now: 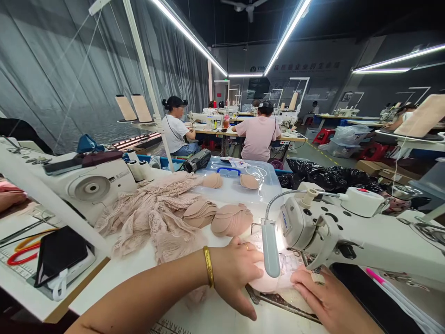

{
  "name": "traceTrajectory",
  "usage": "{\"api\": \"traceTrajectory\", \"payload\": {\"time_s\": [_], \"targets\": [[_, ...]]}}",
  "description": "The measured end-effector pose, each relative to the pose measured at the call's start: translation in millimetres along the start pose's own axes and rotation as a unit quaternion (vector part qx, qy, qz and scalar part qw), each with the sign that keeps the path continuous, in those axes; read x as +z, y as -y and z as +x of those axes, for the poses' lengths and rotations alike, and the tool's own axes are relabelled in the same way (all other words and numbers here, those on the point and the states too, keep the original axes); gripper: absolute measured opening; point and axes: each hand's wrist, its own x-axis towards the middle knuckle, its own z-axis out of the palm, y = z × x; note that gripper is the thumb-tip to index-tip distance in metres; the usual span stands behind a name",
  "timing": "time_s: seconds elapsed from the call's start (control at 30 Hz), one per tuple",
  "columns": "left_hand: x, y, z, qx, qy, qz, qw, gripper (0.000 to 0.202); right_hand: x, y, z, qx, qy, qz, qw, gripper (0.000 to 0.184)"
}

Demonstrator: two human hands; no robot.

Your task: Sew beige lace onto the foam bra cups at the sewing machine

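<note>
My left hand [233, 271], with a gold bracelet at the wrist, lies with its fingers apart on a pale pink cup-shaped piece [264, 281] on the sewing machine bed. Opposite it, my right hand [321, 294] has its fingers closed on the edge of sheer lace fabric [288, 265] joined to that piece. A lit grey lamp [270, 253] on a bent neck hides part of the work. The white sewing machine [302, 225] stands just beyond my right hand; its needle is hidden. Past my left hand lie fanned stacks of beige cup pads [232, 221].
Crumpled beige lace [149, 213] covers the table's left side. A clear lidded box [266, 185] with more pads stands behind. At right, a black phone-like slab [368, 290] lies beside a pink-tipped pen [375, 276]. Another sewing machine [92, 185] is at left. Co-workers sit at tables ahead.
</note>
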Motion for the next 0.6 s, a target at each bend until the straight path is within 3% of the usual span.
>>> {"api": "traceTrajectory", "payload": {"time_s": [0.13,0.23,0.37,0.47,0.6], "targets": [[-3.0,12.7,-0.9,0.063,0.016,-0.062,0.996,0.041,-15.8,-7.1,1.9,-0.009,-0.016,0.054,0.998,0.029],[7.4,12.0,4.9,0.047,-0.020,-0.022,0.998,0.041,-27.2,-9.4,1.2,-0.011,0.030,0.092,0.995,0.026],[20.5,4.1,12.7,0.053,-0.047,0.031,0.997,0.009,-33.8,0.7,4.1,0.024,0.028,0.159,0.987,0.027],[21.2,3.4,15.9,0.067,-0.059,0.028,0.996,0.009,-19.1,11.1,8.2,0.035,0.039,0.167,0.985,0.032],[19.4,12.4,20.1,0.054,-0.090,0.053,0.993,0.022,14.6,9.1,5.8,0.035,0.026,0.069,0.997,0.036]]}}
